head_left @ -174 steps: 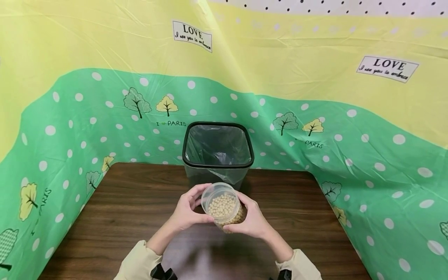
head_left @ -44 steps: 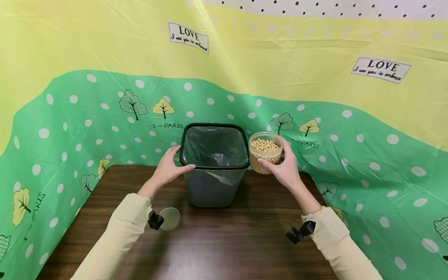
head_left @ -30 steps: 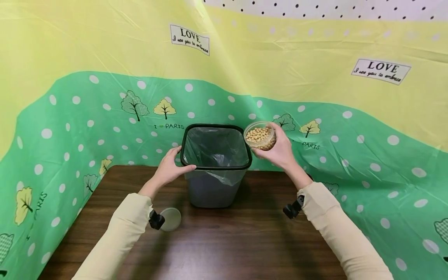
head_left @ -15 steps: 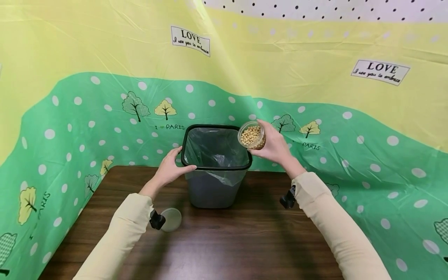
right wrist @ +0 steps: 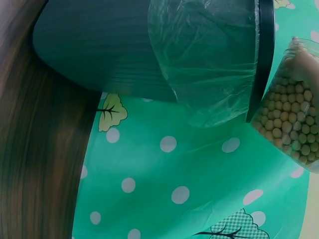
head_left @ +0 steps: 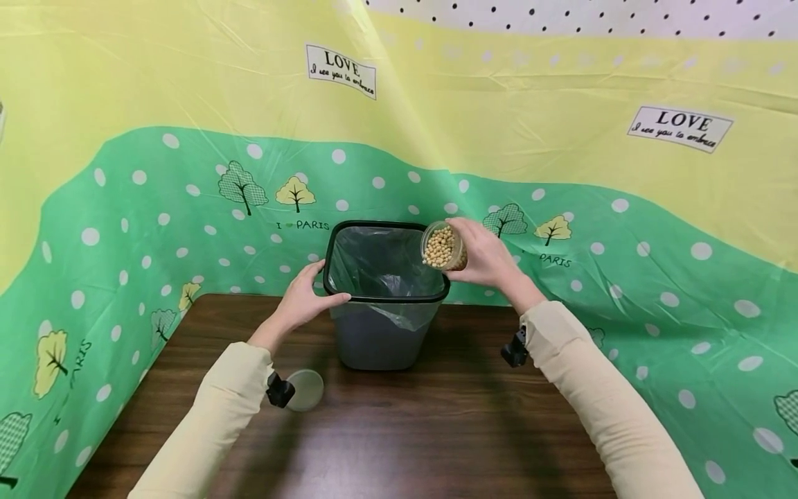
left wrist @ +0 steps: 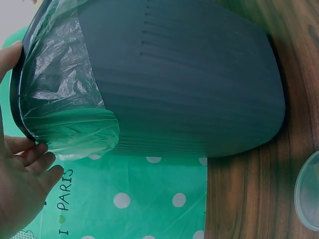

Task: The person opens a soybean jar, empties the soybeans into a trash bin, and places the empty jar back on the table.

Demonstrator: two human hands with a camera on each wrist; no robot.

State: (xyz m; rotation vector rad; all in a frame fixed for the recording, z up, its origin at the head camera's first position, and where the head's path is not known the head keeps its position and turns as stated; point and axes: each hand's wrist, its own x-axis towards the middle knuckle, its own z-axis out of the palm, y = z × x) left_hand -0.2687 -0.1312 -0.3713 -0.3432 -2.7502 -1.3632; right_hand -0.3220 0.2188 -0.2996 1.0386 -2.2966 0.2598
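Note:
A square grey trash can (head_left: 380, 339) stands on the wooden table, a clear plastic bag (head_left: 408, 315) lining it under a black rim. My left hand (head_left: 299, 301) grips the rim's front left corner, thumb along the front and fingers curled at the side, as the left wrist view also shows. My right hand (head_left: 489, 260) holds a clear jar (right wrist: 286, 117) tilted to the left over the right edge of the can. Pale round soybeans (head_left: 440, 247) fill it up to its uncovered mouth, some right at the lower lip.
A round clear lid (head_left: 307, 390) lies on the table (head_left: 386, 443) in front of the can, beside the left wrist camera. A green and yellow patterned curtain (head_left: 262, 187) hangs close behind the can and along both sides.
Earlier both hands held the jar before the can. The lid now lies on the table, the left hand has gone to the rim, and the right has carried the jar over the can, tipping it further.

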